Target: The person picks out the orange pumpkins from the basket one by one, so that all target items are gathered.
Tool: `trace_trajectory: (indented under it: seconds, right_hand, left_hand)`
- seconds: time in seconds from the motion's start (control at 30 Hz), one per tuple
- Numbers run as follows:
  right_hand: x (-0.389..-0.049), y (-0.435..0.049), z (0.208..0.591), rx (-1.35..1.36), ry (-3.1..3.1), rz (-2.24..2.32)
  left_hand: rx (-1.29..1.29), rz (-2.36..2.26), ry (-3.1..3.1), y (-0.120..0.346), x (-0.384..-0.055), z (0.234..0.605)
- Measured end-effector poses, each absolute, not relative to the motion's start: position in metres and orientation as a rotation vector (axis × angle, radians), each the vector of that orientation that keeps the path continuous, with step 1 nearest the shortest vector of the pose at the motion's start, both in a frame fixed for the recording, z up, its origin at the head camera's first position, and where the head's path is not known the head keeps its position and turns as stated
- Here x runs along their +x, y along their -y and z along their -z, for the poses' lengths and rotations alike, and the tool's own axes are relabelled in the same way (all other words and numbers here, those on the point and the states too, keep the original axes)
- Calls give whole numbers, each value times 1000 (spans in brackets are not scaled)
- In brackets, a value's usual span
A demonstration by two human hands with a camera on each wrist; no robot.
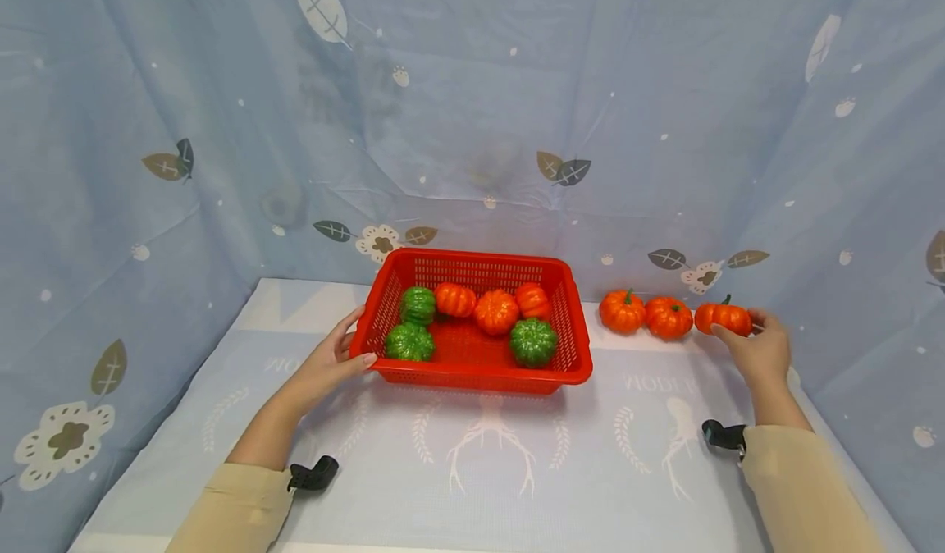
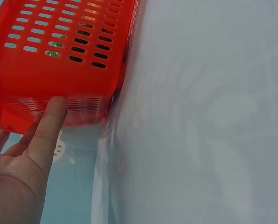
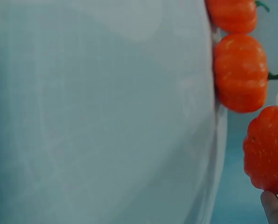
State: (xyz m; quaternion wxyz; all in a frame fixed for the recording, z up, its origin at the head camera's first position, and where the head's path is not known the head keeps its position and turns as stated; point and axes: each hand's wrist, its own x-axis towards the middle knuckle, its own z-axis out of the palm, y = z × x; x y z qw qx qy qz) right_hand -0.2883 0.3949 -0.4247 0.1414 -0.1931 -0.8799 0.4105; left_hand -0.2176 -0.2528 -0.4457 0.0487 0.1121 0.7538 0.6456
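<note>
In the head view, a red plastic basket (image 1: 472, 377) holds several small pumpkins, green ones (image 1: 533, 343) and orange ones (image 1: 496, 313). At its front left corner my left hand (image 1: 325, 372) holds the rim, thumb at the front and fingers along the left side. The left wrist view has the thumb (image 2: 48, 128) against the slotted basket wall (image 2: 59, 74). Far to the right, my right hand (image 1: 764, 352) pinches an orange pumpkin (image 1: 723, 317) with a green stem, its thumb on the near side. Only a fingertip shows under that pumpkin (image 3: 269, 149) in the right wrist view.
Two more orange pumpkins (image 1: 623, 313) (image 1: 668, 318) sit side by side between the basket and my right hand, along the table's back edge. A pale printed cloth covers the table (image 1: 487, 487). Blue patterned curtains (image 1: 472, 126) hang behind and at both sides.
</note>
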Motion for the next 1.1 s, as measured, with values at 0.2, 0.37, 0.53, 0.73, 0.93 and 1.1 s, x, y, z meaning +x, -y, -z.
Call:
trace_trajectory:
  seconds: [0.2, 0.37, 0.53, 0.73, 0.93, 1.1]
  right_hand:
    - [-299, -403, 434, -622, 2553, -1190]
    - [-306, -406, 440, -616, 2579, -1203]
    - [-307, -406, 443, -639, 2577, -1200]
    - [-305, -405, 440, -703, 2584, -1233]
    - [-303, -403, 440, -802, 2540, -1257]
    - [-305, -402, 442, -759, 2545, -1277]
  left_hand:
    - [323, -1968, -2301, 253, -217, 447]
    - [310, -1966, -2304, 254, -217, 449]
    - [339, -1976, -2300, 254, -217, 451]
    - [367, -1983, -2303, 255, -217, 450]
    - [371, -1987, -2292, 254, -217, 449]
    - [367, -1988, -2290, 254, -218, 449]
